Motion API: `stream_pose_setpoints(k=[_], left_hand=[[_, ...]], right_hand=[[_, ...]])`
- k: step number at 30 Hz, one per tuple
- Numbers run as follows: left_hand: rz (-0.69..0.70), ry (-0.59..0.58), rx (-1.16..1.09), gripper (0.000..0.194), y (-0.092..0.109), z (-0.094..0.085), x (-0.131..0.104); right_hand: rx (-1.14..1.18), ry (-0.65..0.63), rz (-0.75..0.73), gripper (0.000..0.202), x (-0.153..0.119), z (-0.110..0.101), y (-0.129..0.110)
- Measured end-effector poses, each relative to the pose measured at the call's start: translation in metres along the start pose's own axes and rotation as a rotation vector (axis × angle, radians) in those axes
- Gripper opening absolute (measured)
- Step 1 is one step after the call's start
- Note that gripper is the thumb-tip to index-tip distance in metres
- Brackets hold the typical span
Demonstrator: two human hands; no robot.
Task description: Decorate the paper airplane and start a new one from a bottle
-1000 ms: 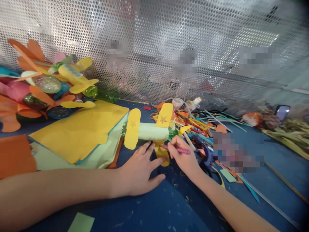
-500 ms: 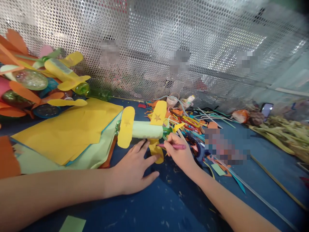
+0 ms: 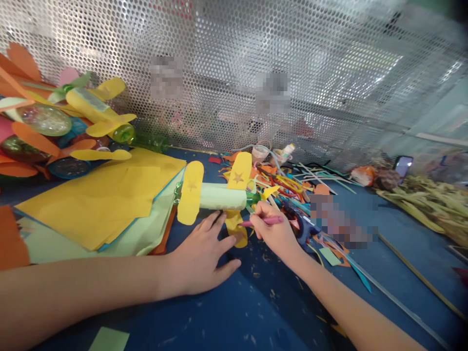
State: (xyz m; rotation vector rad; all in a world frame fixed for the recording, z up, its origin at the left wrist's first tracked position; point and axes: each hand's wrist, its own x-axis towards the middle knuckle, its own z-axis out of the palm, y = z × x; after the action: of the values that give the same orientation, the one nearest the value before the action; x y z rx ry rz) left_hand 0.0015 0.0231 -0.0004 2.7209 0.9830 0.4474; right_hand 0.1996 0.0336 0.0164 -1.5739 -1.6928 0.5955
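Note:
A toy plane point(image 3: 222, 196) lies on the blue table, its green bottle body wrapped in pale green paper. Brown stars mark the yellow far wing point(image 3: 239, 170) and the yellow tail piece point(image 3: 190, 192). My left hand point(image 3: 204, 256) rests with fingers spread, its fingertips on the near wing point(image 3: 236, 222) and beside the body. In my right hand point(image 3: 272, 229) is a pink pen point(image 3: 265, 221), pinched between thumb and fingers. The pen's tip is over the near wing's right side; whether it touches is too small to tell. My left fingers partly cover that wing.
Yellow and green paper sheets point(image 3: 98, 200) lie at left, below a heap of bottle-and-paper planes point(image 3: 91, 105). Coloured scraps point(image 3: 285, 180) crowd the area behind the plane. A perforated metal screen point(image 3: 226, 73) stands at the back. Dry husks point(image 3: 427, 200) lie at right.
The pen and my right hand have shifted very slightly to the right over the near wing. My left hand stays in place on the plane.

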Motion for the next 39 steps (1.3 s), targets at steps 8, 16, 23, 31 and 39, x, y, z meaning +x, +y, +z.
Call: stream_pose_setpoints(k=[8,16,23,31,39], left_hand=[[0.001,-0.015,-0.005,0.044,0.002,-0.002,0.001],[-0.004,-0.038,0.01,0.047,0.001,-0.001,0.001],[-0.007,-0.016,0.004,0.047,0.0,-0.001,0.001],[-0.001,0.006,-0.004,0.044,0.0,0.0,0.001],[-0.007,-0.02,0.032,0.046,0.001,-0.001,0.001]], right_hand=[[0.128,-0.069,-0.034,0.021,0.002,0.012,0.005],[0.237,-0.121,-0.061,0.02,0.005,0.016,0.013],[0.467,0.057,0.03,0.019,0.005,0.012,0.007],[0.351,-0.011,-0.005,0.024,0.004,0.01,0.007],[0.275,-0.016,-0.035,0.023,0.007,0.013,0.011]])
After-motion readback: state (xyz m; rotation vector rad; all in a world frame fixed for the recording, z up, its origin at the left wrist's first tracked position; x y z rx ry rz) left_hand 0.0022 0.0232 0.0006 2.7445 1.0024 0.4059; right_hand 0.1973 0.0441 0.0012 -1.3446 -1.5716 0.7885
